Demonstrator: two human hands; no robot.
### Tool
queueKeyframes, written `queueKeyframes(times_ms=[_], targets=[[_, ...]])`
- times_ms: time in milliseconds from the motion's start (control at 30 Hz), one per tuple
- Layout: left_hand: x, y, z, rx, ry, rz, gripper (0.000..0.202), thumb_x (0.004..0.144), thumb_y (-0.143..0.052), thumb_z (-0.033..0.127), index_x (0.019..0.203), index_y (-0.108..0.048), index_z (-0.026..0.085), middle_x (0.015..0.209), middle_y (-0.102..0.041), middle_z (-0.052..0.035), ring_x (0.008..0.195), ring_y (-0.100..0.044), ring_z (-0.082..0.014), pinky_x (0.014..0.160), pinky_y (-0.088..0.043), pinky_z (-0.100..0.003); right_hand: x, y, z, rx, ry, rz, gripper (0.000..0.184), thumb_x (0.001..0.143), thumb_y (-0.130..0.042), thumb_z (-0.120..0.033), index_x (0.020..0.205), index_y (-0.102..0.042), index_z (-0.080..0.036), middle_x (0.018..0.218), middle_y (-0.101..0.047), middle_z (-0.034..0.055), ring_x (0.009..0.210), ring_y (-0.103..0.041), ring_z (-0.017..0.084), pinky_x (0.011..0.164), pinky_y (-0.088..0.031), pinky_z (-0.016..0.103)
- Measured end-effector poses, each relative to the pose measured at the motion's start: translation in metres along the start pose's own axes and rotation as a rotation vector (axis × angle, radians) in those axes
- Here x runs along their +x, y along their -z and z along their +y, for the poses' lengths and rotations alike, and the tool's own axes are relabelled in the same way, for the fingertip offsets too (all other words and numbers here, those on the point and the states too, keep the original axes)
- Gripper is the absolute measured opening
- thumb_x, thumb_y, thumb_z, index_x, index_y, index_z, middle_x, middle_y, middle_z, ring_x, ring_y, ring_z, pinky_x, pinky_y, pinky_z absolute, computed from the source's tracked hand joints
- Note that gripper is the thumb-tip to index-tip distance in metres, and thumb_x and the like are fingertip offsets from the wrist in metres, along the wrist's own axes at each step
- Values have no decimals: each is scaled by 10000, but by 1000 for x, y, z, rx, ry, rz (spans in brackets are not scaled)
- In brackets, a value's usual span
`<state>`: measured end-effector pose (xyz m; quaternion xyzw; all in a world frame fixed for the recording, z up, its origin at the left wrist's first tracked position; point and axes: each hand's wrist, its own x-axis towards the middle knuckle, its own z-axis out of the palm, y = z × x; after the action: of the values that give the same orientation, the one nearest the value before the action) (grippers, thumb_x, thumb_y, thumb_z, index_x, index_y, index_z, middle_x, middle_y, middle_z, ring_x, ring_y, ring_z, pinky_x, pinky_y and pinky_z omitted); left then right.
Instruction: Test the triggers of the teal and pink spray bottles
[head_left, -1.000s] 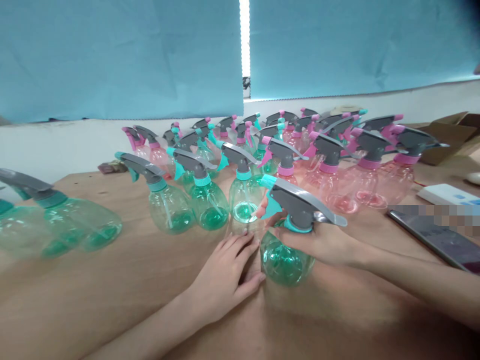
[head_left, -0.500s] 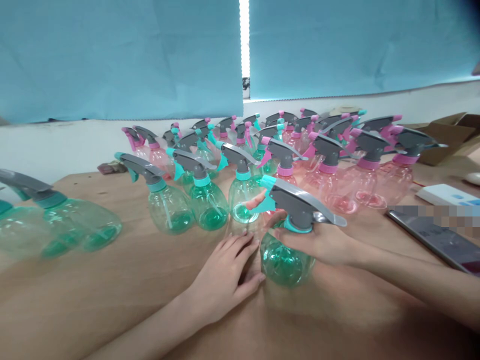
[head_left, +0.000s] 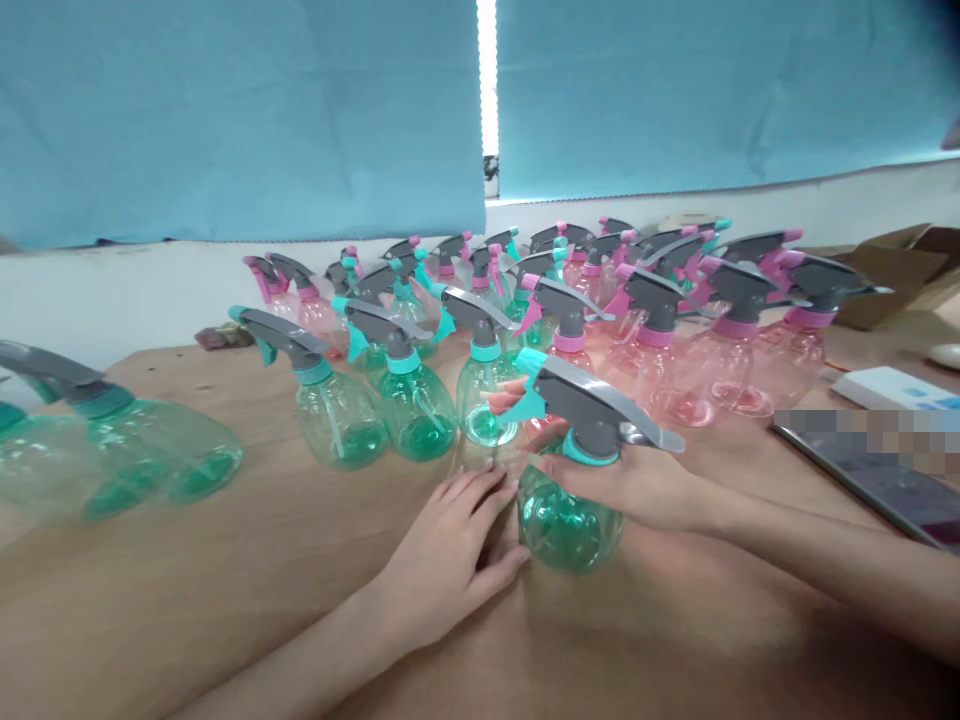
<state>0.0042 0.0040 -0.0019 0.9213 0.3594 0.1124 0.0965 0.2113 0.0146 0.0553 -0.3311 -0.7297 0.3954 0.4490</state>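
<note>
Clasping green spray bottle (head_left: 566, 525), right hand (head_left: 645, 485) fingers clenched, left hand (head_left: 450, 565) flat on table (head_left: 225, 560), fingers released

- Left hand (head_left: 450, 555): flat, palm down, fingers extended forward, slightly spread.
- Right hand (head_left: 645, 487): fingers curled closed in a grasp, index finger stretched out ahead, knuckles uppermost.

Blurred green bottles (head_left: 127, 450) run off the worktop's (head_left: 225, 560) left edge; pixelation masks part of a dark device (head_left: 892, 490) at its right edge; the spray bottle (head_left: 570, 520) hides most of the right hand's (head_left: 645, 485) fingers.
</note>
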Motion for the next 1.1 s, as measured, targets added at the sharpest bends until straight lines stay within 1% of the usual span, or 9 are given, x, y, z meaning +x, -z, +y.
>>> queueKeyframes(times_ms=[200,333,433,500,567,667,767,867,1100], targets=[[1,2,2,-5,8,-14,534,908,-588,381,1353,-438,128,1403,-459,-156,1302,-399,-307,1065,-342,-492,-2,0,1,-100,-64,18,79,796,-559,-236,872,-581,-245,738,-643,-24,712,-648,170,642,-567,303],[2,3,3,-9,-8,-11,545,911,-588,370,1371,-418,134,1407,-452,-158,1309,-394,-307,1073,-334,-490,0,-1,-2,-48,-56,21,259,788,-604,-248,1046,-581,-250,877,-667,-12,763,-650,159,702,-576,305],[1,3,3,-8,-16,6,532,911,-588,374,1364,-427,147,1409,-453,-156,1318,-383,-311,1072,-334,-496,2,-2,-5,-3,-72,12,431,782,-618,-228,1204,-530,-254,1075,-677,10,767,-664,147,733,-579,304],[1,3,2,-12,-17,10,496,910,-587,375,1338,-452,164,1403,-463,-148,1306,-399,-316,1056,-350,-508,2,-2,-7,28,-73,4,481,763,-652,-235,1225,-521,-253,1209,-642,25,774,-675,145,745,-581,306],[1,3,2,-15,-16,13,447,906,-589,371,1293,-491,171,1395,-473,-145,1291,-418,-325,1037,-369,-520,3,-2,-7,44,-62,8,472,746,-679,-248,1199,-544,-249,1250,-624,30,799,-682,150,752,-583,305],[1,2,2,-14,-15,11,441,906,-588,373,1287,-493,171,1396,-471,-147,1292,-417,-325,1037,-366,-522,2,-3,-4,29,-60,18,418,747,-681,-264,1149,-566,-249,1180,-657,21,788,-681,147,739,-585,296],[0,1,1,-12,-18,20,511,912,-580,385,1345,-432,158,1399,-470,-148,1304,-403,-312,1050,-355,-511,-1,-3,1,-109,-75,70,254,780,-614,-256,1032,-593,-257,919,-697,-8,738,-665,154,653,-571,280],[-1,-1,0,-5,-28,37,539,914,-574,398,1357,-416,134,1407,-464,-152,1314,-392,-308,1056,-353,-501,-3,-4,4,-255,-91,128,143,773,-540,-222,901,-590,-259,729,-636,-21,681,-631,165,551,-528,269],[-1,0,0,-7,-8,27,520,915,-568,400,1353,-427,157,1410,-463,-142,1311,-399,-301,1056,-353,-497,-3,-4,-7,-206,-61,119,89,722,-496,-221,787,-553,-240,785,-643,-3,635,-581,141,579,-532,266]])
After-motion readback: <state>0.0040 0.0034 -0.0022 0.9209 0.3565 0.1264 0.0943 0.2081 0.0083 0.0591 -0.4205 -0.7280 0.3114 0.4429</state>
